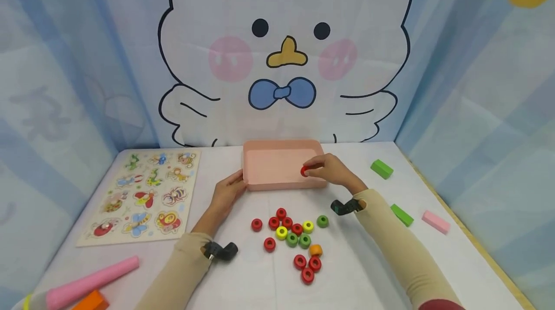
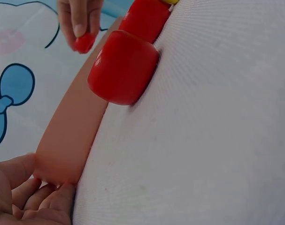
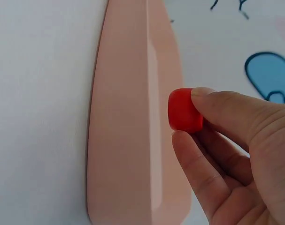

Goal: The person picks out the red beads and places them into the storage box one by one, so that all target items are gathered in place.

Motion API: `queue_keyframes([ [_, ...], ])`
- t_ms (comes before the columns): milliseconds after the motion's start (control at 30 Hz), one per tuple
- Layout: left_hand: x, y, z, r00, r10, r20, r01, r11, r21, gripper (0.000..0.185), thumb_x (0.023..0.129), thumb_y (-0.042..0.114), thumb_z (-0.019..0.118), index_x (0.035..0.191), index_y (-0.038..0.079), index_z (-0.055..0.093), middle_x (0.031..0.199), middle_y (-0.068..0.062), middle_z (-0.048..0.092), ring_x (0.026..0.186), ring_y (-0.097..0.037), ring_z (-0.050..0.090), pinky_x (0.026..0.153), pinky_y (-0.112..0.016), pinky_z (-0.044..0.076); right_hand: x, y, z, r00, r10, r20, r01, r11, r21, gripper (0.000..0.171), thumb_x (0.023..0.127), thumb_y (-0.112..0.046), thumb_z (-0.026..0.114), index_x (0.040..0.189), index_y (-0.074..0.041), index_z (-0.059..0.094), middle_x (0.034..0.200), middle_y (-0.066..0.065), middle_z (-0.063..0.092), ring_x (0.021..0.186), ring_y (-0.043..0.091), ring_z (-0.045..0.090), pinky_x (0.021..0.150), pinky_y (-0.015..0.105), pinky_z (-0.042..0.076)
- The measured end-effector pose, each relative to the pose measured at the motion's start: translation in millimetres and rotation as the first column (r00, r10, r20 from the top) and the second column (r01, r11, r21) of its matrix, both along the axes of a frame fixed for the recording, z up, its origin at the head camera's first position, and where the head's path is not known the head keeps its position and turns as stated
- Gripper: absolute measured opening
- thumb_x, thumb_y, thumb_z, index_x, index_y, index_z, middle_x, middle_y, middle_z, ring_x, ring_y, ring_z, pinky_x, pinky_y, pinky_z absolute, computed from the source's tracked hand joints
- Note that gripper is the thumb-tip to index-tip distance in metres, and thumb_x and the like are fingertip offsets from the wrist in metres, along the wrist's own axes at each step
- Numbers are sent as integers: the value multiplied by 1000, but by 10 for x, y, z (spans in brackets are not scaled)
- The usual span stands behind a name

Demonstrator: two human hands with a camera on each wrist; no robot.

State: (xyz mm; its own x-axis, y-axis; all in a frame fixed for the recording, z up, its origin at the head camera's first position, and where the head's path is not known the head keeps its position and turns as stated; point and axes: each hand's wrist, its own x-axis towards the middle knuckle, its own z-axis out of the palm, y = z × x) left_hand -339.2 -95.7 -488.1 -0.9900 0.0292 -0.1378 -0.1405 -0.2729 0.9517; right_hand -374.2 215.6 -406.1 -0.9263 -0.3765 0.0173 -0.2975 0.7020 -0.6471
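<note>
White cloth covers our worktop, and a big cartoon duck backdrop rises behind it between pale blue curtain walls. At twelve o'clock from us sits a shallow pink tray. Our right hand hangs over the tray's right near corner, thumb and fingertips pinched together on a red bead; the right wrist view shows the bead held above the tray's floor, not touching it. Our left hand rests against the tray's left near corner at about ten o'clock, fingers loosely bent along its outer wall; we cannot tell whether they truly grip it. Toward six o'clock from the tray lies a loose cluster of beads, mostly red with some green, yellow and one orange. At nine o'clock lies an insect puzzle board; at three o'clock, two green blocks and a pink block; at seven o'clock, a pink cylinder.
</note>
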Motion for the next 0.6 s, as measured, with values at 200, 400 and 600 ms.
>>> queue_keyframes([
  [200,20,5,-1,1000,4,1,-4,999,-37,54,95,1,61,146,1,44,149,-15,43,135,-25,43,107,-33,41,-315,-15,-124,996,-67,66,62,995,72,29,92,-14,70,120,-5,70,114,9,67,101,25,60,94,37,53],
  [400,28,9,5,1000,10,-2,-10,999,-41,54,95,2,61,146,1,44,148,-14,44,134,-25,44,106,-32,42,-455,-69,-220,993,-77,89,66,990,121,27,92,-11,69,118,-4,70,113,9,67,103,26,58,98,40,49],
  [600,18,14,-3,1000,12,-11,-13,998,-55,54,95,4,62,146,2,44,149,-13,44,135,-24,43,106,-31,42,-493,-109,-273,989,-92,114,78,990,121,27,92,-11,69,118,-4,69,117,11,66,105,27,57,99,40,49],
])
